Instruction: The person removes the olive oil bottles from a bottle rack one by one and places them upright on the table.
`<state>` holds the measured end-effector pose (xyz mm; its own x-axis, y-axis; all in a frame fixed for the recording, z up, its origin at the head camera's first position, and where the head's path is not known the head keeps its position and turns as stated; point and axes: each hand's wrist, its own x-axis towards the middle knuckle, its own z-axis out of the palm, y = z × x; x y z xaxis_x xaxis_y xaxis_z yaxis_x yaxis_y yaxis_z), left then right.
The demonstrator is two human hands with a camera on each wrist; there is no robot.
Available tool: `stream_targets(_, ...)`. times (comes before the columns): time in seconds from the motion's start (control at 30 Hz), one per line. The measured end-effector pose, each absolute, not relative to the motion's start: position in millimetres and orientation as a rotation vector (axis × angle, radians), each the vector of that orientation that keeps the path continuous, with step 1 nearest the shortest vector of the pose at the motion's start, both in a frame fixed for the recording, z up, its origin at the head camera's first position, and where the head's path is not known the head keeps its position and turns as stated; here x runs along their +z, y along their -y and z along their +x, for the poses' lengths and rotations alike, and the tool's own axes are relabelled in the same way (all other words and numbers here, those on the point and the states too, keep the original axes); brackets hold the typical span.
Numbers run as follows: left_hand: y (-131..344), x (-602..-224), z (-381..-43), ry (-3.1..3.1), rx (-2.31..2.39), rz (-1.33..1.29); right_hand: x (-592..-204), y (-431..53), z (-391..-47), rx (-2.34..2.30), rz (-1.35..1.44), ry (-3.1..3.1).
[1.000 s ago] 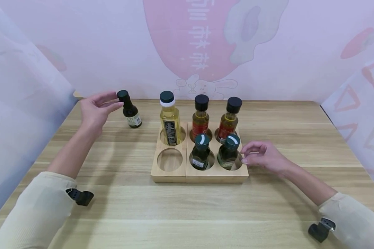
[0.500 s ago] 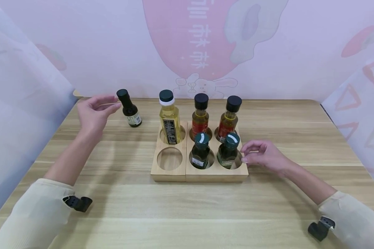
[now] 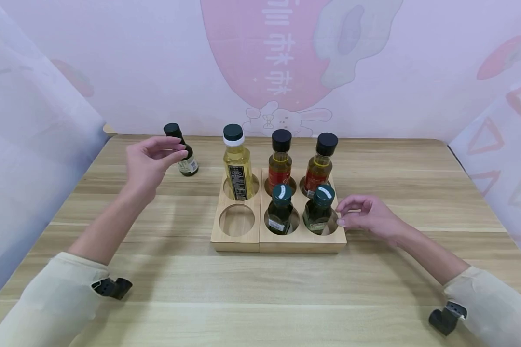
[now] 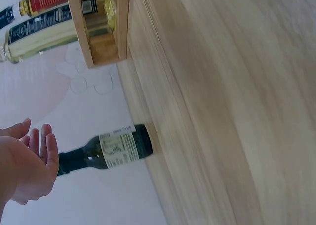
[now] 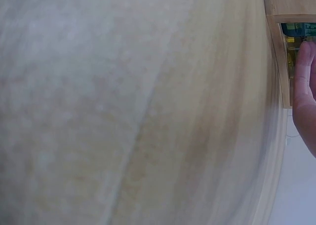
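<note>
A small dark sauce bottle [image 3: 188, 161] with a pale label stands upright on the table at the far left. My left hand [image 3: 152, 156] is beside its neck, fingers and thumb apart, overlapping the bottle in the head view. In the left wrist view the fingertips lie close to the neck of the sauce bottle [image 4: 118, 148], not wrapped round it. A wooden bottle rack [image 3: 239, 245] sits mid-table, its front left round hole bare. At its right edge, my right hand [image 3: 369, 218] rests with loosely bent fingers touching the side beside a green-capped bottle [image 3: 318, 214].
The rack also holds a tall yellow oil bottle [image 3: 238, 168] with a dark green cap at back left. Two red-labelled bottles with black caps, one the middle bottle [image 3: 280, 166], stand in the back row. Another green-capped bottle [image 3: 279, 217] is in front. A printed cloth [image 3: 156, 62] hangs behind the table.
My left hand first draws slightly away from the sauce bottle's cap, then shifts right and in front of its neck. The right hand, rack and bottles stay put.
</note>
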<state>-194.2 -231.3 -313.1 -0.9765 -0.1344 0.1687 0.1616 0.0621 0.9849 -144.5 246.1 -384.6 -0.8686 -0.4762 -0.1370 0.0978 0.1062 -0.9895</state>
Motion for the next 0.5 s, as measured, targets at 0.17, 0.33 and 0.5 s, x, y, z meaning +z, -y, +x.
stream_targets(0.17,219.5,-312.7,-192.4,2.146,-2.051,-0.115,-383.8,-246.5,-144.8,-1.815,-0.374,-1.958)
stream_targets(0.33,209.2,-310.8,-190.5,2.287,-1.960,-0.173,-384.0,-246.7,-145.0,-1.819,-0.384,-1.952)
stream_targets(0.5,200.0,-307.1,-187.7,2.389,-1.927,-0.252,-384.6,-246.6,-145.0,-1.824,-0.387,-1.948)
